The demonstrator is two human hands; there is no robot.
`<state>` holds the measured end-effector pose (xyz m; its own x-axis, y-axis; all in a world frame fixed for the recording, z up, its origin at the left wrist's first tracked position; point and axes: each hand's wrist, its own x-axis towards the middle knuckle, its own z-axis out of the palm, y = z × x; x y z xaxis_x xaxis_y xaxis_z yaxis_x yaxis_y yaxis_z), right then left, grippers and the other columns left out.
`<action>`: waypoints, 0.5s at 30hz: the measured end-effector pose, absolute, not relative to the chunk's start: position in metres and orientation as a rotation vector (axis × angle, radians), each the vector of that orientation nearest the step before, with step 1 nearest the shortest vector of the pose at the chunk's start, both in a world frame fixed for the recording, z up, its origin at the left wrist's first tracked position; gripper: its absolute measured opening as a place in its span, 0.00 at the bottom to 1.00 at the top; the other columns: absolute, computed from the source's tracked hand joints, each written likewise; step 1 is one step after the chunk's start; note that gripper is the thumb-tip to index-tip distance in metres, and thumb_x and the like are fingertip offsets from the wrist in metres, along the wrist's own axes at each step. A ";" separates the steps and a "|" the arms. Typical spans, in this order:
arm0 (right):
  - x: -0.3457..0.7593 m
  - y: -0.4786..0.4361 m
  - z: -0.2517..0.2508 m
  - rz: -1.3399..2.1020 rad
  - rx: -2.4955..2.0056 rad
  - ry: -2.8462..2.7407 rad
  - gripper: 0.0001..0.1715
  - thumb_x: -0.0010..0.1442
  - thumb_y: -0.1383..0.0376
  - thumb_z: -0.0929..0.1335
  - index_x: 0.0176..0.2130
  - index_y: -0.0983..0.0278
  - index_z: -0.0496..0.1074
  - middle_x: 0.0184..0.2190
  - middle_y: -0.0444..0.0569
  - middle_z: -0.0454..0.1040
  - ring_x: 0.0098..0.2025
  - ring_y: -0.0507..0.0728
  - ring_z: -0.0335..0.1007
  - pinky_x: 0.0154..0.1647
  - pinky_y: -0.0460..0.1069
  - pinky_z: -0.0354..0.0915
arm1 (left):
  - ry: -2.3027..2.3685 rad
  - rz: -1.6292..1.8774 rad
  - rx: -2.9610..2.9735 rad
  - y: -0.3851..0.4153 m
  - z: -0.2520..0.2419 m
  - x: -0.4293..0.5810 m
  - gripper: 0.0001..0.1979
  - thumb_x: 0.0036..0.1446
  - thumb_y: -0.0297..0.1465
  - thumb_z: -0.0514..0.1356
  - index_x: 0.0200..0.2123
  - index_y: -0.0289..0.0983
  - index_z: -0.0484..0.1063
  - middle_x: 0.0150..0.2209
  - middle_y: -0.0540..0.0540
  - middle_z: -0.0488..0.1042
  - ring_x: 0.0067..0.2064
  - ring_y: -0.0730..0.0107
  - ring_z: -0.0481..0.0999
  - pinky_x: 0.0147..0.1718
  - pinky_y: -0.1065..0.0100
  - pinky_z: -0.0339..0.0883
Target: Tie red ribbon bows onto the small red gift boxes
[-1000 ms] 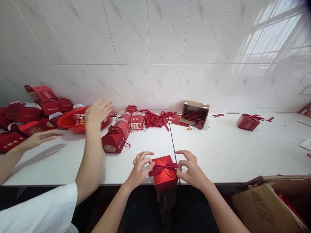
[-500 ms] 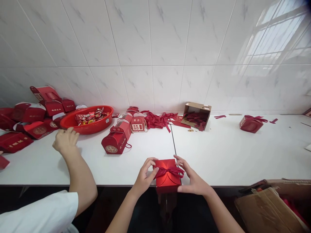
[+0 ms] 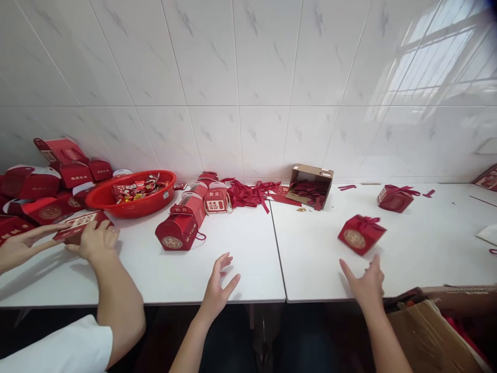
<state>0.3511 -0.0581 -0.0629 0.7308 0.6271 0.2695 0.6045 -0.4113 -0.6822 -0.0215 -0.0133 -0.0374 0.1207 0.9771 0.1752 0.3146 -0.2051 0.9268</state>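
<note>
On the right half of the white table (image 3: 310,248), a red gift box (image 3: 355,234) tied with a dark red ribbon bow leans at a tilt and looks slightly blurred. Just in front of it is my right hand (image 3: 367,282), thumb and fingers apart, with a small gap to the box. My left hand (image 3: 219,287) hovers over the front edge left of the table seam, fingers spread and nothing in them. Another ribboned box (image 3: 394,198) stands farther back. Several red boxes with handles (image 3: 180,230) form a row left of centre.
A co-worker's hands (image 3: 97,241) hold a red box (image 3: 83,223) at left. Behind are a red basin (image 3: 132,207) of wrapped sweets and piled boxes (image 3: 33,181). Loose ribbons (image 3: 250,194) and a cardboard box (image 3: 328,186) lie by the wall; a carton (image 3: 430,331) stands front right.
The ribboned box went from between my hands to the right side of the table, and my right hand let go of it. My left hand released it and opened. The co-worker now holds a box.
</note>
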 end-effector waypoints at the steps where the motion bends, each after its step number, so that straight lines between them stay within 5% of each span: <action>1: 0.351 -0.058 -0.070 0.066 -2.209 -0.958 0.53 0.54 0.47 0.64 0.65 0.73 0.42 0.54 0.74 0.59 0.55 0.78 0.58 0.48 0.70 0.57 | 1.287 1.081 1.665 -0.013 -0.041 -0.020 0.25 0.56 0.39 0.58 0.56 0.43 0.56 0.56 0.39 0.64 0.59 0.56 0.62 0.54 0.53 0.57; 6: 0.324 -0.060 -0.093 -0.155 -2.377 -1.289 0.32 0.58 0.52 0.59 0.56 0.67 0.66 0.58 0.65 0.56 0.61 0.75 0.48 0.55 0.67 0.49 | 1.463 0.817 1.926 -0.001 -0.044 -0.008 0.19 0.55 0.38 0.56 0.50 0.43 0.63 0.54 0.43 0.65 0.58 0.54 0.61 0.56 0.48 0.52; 15: 0.320 -0.059 -0.095 -0.266 -2.448 -1.268 0.30 0.59 0.54 0.58 0.55 0.66 0.67 0.58 0.64 0.57 0.61 0.71 0.48 0.56 0.63 0.49 | 1.671 0.408 2.284 0.078 -0.036 0.037 0.22 0.54 0.42 0.55 0.50 0.41 0.66 0.55 0.42 0.63 0.55 0.52 0.59 0.52 0.54 0.55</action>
